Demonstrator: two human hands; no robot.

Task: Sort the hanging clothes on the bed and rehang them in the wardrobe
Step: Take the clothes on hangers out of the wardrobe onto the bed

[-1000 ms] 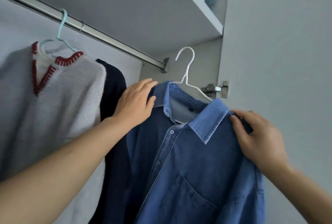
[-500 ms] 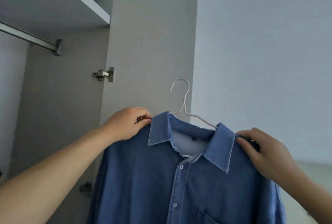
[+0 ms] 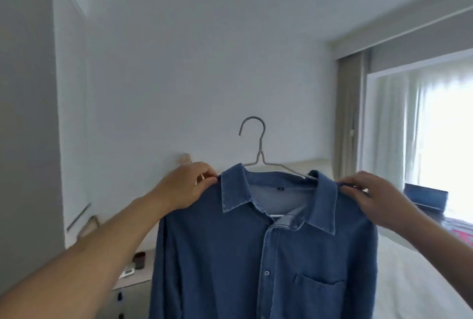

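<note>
Both hands hold a blue denim shirt (image 3: 256, 254) up in mid-air, facing the viewer. Left hand (image 3: 184, 185) pinches the shirt's shoulder seam just beside the collar, fingers curled around fabric; right hand (image 3: 368, 195) grips the opposite shoulder the same way. Between them, a thin white wire hanger (image 3: 258, 149) sits inside the shirt, its slim hook rising free above the collar and catching on nothing. Behind the shirt lies a bed (image 3: 414, 280) with a smooth white cover at lower right, and a pale bench (image 3: 133, 280) with small dark items stands at lower left. A bright window (image 3: 440, 124) with sheer curtains glows at far right. No wardrobe rail shows in this view, so the shirt looks not yet rehung. Risks, as a judgement: the hands grasp cloth rather than wire, so the narrow, slick hanger could tilt and slide out of one shoulder, letting the shirt droop or drop. Only the buttons below the open neck look fastened, so the collar could slip sideways off the thin wire. Denim looks heavy, matte and fairly stiff, with paler worn edges on collar, placket and chest pocket.
</note>
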